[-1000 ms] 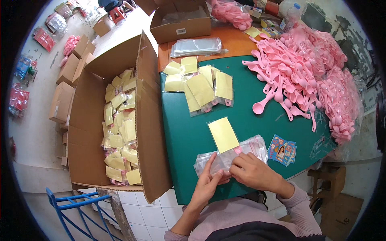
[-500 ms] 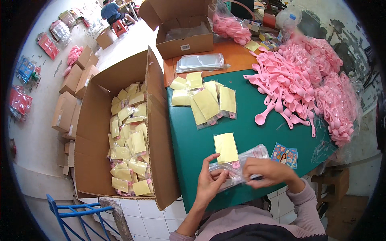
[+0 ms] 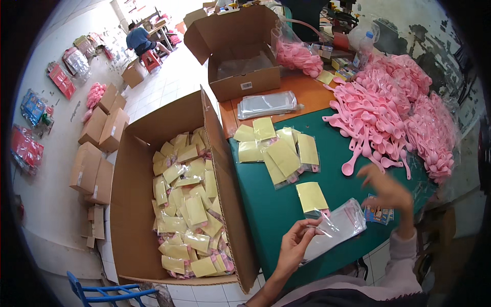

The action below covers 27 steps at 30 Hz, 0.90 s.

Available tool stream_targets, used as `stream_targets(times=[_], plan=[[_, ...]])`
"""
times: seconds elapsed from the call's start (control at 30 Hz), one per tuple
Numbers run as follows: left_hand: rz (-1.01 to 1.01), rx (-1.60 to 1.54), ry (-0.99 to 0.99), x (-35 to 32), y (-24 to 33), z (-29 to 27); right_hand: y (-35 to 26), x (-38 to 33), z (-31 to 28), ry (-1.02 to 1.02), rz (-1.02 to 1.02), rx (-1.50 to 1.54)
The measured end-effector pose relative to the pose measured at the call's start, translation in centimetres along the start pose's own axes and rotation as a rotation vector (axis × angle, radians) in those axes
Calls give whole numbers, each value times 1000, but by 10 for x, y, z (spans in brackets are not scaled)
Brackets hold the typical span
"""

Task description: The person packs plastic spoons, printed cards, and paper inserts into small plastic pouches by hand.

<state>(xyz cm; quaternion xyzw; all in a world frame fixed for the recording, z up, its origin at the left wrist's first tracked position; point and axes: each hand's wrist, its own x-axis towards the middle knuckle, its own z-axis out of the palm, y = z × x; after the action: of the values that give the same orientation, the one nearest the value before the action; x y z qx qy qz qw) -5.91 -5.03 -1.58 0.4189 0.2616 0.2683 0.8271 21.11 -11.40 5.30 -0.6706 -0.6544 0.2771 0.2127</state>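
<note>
My left hand (image 3: 297, 239) is closed in a pinch at the bottom edge of a clear plastic bag. In that bag sit a yellow card (image 3: 311, 197) and a pink spoon, of which only the handle end (image 3: 326, 213) shows. Under and beside it lies a stack of clear plastic bags (image 3: 340, 225). My right hand (image 3: 387, 190), blurred by motion, is raised over the table with its fingers apart and nothing visible in them. It hangs between the printed blue cards (image 3: 377, 214) and the heap of pink measuring spoons (image 3: 371, 120).
Several packed yellow-card bags (image 3: 284, 153) lie on the green table (image 3: 261, 210). To the left stands a big carton (image 3: 130, 215) full of such packets. Farther back are clear sleeves (image 3: 268, 104) and an open carton (image 3: 245, 82). Another person (image 3: 138, 40) sits far off.
My right hand has left the stack of clear bags and risen toward the spoon heap. My left hand still pinches the packet. The whole view has shifted, showing things lower and farther right.
</note>
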Motion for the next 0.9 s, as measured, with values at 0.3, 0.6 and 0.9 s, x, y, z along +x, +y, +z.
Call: stream_targets(times=[0.3,0.6,0.9], plan=[[-7,-32,-19,4,4,3,-40,11,78,164,-45,280],[79,740,104,10,15,-2,-24,22,68,72,-156,397],[185,900,218,18,6,5,5,25,86,-70,207,940]])
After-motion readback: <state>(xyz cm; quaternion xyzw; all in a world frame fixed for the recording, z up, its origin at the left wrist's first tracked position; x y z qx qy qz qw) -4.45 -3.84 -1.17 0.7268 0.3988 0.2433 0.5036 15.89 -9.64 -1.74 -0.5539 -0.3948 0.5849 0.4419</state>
